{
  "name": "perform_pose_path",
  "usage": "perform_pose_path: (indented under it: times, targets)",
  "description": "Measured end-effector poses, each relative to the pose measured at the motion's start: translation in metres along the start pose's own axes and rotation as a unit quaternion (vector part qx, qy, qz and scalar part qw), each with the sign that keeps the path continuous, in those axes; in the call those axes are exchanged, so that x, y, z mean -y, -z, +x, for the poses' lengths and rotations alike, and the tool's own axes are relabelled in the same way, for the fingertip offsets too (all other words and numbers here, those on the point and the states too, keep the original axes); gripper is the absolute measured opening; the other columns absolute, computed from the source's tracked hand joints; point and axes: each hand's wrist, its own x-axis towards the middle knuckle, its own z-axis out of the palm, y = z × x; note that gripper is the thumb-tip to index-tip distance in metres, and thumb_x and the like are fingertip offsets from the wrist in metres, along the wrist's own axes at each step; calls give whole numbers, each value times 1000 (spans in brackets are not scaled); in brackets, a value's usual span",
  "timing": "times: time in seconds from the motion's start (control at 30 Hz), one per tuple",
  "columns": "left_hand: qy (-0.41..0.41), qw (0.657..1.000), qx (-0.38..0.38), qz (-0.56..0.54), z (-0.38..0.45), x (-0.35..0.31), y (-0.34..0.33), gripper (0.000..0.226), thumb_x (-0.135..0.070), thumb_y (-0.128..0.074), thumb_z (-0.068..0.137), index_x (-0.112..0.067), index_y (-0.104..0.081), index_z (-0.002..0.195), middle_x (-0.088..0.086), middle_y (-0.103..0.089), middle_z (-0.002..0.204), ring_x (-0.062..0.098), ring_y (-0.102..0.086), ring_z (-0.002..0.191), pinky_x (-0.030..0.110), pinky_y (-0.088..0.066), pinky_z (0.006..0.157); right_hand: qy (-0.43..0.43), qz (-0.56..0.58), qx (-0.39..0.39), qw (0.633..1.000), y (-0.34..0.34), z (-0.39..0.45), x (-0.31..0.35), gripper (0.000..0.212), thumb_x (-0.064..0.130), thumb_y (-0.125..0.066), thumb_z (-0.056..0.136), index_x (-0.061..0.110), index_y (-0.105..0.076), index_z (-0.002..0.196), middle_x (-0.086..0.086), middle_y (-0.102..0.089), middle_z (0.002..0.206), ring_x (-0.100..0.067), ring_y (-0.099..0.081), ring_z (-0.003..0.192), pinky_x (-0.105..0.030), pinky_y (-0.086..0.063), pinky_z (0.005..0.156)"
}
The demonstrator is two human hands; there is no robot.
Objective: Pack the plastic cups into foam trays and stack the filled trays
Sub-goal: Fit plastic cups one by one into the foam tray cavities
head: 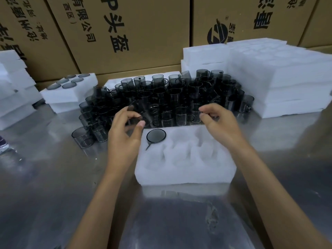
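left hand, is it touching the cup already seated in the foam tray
Apart. The head view shows bare white foam between the left hand and the seated cup in the foam tray.

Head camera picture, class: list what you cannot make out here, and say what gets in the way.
- Left hand: its cup is motion-blurred; the grip is unclear.
- Right hand: fingers hide what it pinches.
- Smoky cup pile: overlapping cups prevent a count.
- Foam tray: white-on-white pockets blur together.
- Left-edge object: cut off by the frame.
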Motion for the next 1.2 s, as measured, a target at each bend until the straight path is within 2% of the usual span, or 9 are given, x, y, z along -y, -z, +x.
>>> perform_pose_path:
  times: [0.13, 0.23, 0.3, 0.43, 0.53, 0.67, 0.83, 0.93, 1.2]
  targets:
    - [-78, 991, 98, 52, -8, -19, -12, 17, -10, -65, 94, -26, -62, 100, -23, -47, 141, -4, -52, 125, 18, -43, 103, 38, 116, 83, 989, -1, -9, 17, 20, 27, -59, 99, 33, -69, 116, 20, -70, 111, 5, -63, 105, -17, -50, 88]
    - [-118, 977, 157, 85, -13, -26, -18, 22, -11, -63, 94, -31, -58, 102, -23, -41, 151, -4, -41, 137, 14, -35, 108, 10, 185, 187, 965, -6, -16, 25, 32, 17, -56, 100, 30, -64, 127, 14, -69, 121, 2, -63, 107, -19, -53, 85]
    - [-118, 975, 172, 75, -15, -28, -19, 25, -8, -62, 95, -32, -57, 102, -24, -38, 153, -1, -39, 140, 25, -38, 111, 16, 185, 211, 960, -8, -18, 27, 39, 10, -57, 96, 29, -63, 129, 13, -69, 121, 0, -64, 106, -19, -52, 81]
    - [-90, 981, 167, 26, -16, -31, -20, 23, -6, -63, 95, -24, -63, 109, -15, -43, 149, 5, -46, 136, 35, -43, 110, 16, 196, 215, 957, -7, -20, 29, 42, 13, -63, 88, 33, -64, 126, 4, -71, 113, -1, -63, 91, -19, -49, 75]
    - [-93, 984, 153, 24, -16, -34, -20, 33, -6, -65, 93, -24, -62, 121, -14, -51, 131, 8, -55, 120, 28, -49, 101, 5, 211, 216, 953, -8, -21, 29, 46, 20, -67, 79, 32, -65, 124, -14, -66, 110, -9, -62, 82, -20, -50, 73]
    - [-47, 989, 140, 12, -18, -37, -22, 61, -8, -69, 91, -46, -48, 134, -22, -53, 125, 6, -61, 107, 14, -51, 87, 11, 203, 215, 955, -7, -20, 26, 46, 14, -74, 85, 32, -64, 126, -21, -60, 120, -15, -66, 84, -25, -52, 79]
    - [-26, 993, 118, -11, -20, -40, -26, 55, -7, -72, 89, -37, -48, 128, -4, -55, 125, 5, -60, 116, 15, -49, 96, 3, 175, 192, 966, -9, -21, 25, 49, 23, -86, 75, 37, -63, 116, -11, -60, 123, -21, -71, 89, -38, -56, 93]
    - [-34, 991, 131, -13, -21, -41, -26, 46, -7, -72, 89, -30, -53, 124, -5, -57, 126, 8, -59, 118, 21, -50, 99, -4, 160, 184, 970, -10, -22, 26, 52, 32, -90, 67, 35, -60, 110, 2, -61, 123, -26, -71, 94, -45, -55, 96]
    - [9, 989, 147, -26, -21, -39, -24, 46, -12, -69, 93, -27, -55, 134, -12, -60, 128, -7, -59, 115, 6, -46, 87, 6, 115, 161, 980, -11, -20, 25, 53, 40, -90, 66, 33, -57, 107, 8, -62, 120, -30, -69, 89, -39, -56, 86]
